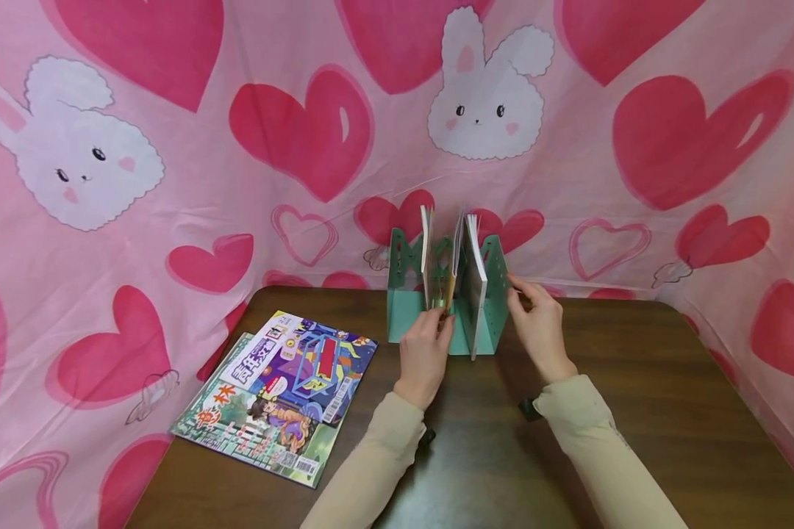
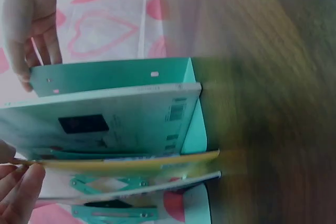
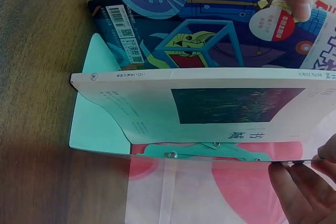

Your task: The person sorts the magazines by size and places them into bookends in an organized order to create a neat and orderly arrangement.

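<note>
A green metal book rack (image 1: pixel 496 316) stands at the table's back with several magazines upright in it. My left hand (image 1: pixel 422 356) pinches the outer edge of a middle magazine (image 3: pixel 210 40), which has a dark blue illustrated cover, between thumb and fingers. With thumb and fingertips, my right hand (image 1: pixel 539 323) grips the edge of the rack's right side panel (image 2: pixel 115 74). Between the two hands a white magazine (image 3: pixel 142 111) with a dark picture on its cover leans slightly. Another thin magazine (image 1: pixel 426 257) stands to the left of the pinched one.
On the table's left lie two overlapping magazines, a purple-blue one (image 1: pixel 324 353) on top of a green one (image 1: pixel 238 433). The brown wooden table (image 1: pixel 635 411) reaches back to a pink cloth (image 1: pixel 397 162) with hearts and rabbits.
</note>
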`<state>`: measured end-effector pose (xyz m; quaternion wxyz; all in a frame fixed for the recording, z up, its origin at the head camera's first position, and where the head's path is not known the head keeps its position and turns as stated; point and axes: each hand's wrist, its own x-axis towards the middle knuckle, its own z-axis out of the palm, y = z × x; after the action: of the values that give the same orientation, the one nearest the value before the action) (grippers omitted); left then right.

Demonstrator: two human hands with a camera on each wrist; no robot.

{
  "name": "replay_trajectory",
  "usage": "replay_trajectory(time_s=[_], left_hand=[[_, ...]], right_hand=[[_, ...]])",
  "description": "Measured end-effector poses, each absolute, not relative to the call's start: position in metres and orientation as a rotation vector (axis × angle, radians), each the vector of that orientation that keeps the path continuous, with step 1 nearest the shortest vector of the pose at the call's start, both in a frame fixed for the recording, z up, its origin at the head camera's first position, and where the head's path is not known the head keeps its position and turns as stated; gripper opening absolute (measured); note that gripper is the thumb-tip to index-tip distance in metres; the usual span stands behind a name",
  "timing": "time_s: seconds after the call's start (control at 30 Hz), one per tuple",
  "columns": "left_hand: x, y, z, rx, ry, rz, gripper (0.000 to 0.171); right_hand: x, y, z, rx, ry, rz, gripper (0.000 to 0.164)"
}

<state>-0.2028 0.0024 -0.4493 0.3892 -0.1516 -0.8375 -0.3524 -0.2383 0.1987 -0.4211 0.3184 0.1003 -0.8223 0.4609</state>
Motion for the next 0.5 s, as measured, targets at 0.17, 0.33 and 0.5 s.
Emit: replay_trajectory(time_s=[0.17, 0.33, 0.5], left_hand=[[-0.199, -0.004, -0.448, -0.372, -2.189, -0.93, 0.01], [-0.194, -0.01, -0.445, -0.368, -2.305, -0.896, 0.007], [-0.193, -0.015, -0.446, -0.357, -2.354, -0.849, 0.016]], right_hand=[[-0.238, 0.198, -0.422, 0.256, -2.174, 1.232, 0.03], [-0.238, 0.198, -0.423, 0.252, -2.172, 1.239, 0.03], [-0.239, 0.199, -0.423, 0.252, -2.174, 1.232, 0.031]])
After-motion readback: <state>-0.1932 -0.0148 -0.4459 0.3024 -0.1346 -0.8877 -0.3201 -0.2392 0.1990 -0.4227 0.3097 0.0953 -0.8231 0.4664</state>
